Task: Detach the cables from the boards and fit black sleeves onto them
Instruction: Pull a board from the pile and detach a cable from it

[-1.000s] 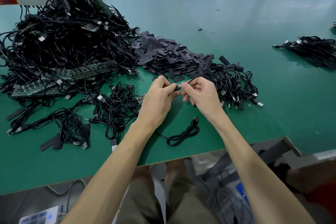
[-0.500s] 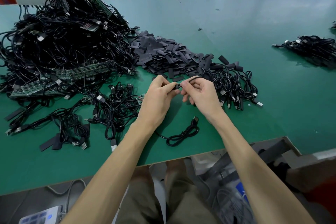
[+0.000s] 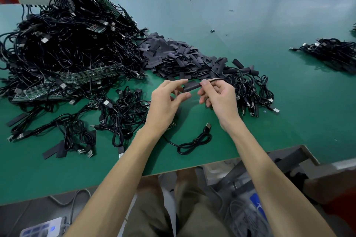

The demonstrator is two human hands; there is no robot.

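Note:
My left hand (image 3: 167,102) pinches the left end of a black sleeve (image 3: 191,87) between forefinger and thumb, above the green table (image 3: 289,102). My right hand (image 3: 219,98) pinches a thin black cable (image 3: 212,80) at the sleeve's right end. The rest of that cable (image 3: 192,141) lies coiled on the table below my wrists, its USB plug free. Boards (image 3: 86,77) with cables still plugged in sit in a big tangle (image 3: 67,44) at the left. Loose black sleeves (image 3: 173,59) are heaped just beyond my hands.
Sleeved cables (image 3: 248,90) lie to the right of my right hand. Loose cables (image 3: 125,109) and a few flat sleeves (image 3: 55,152) lie left of my left arm. Another cable bundle (image 3: 331,52) is at the far right. The table's front edge (image 3: 212,163) runs under my forearms.
My hands have drawn slightly apart, and the black sleeve now shows between them on the cable's end. The coil on the table has not moved.

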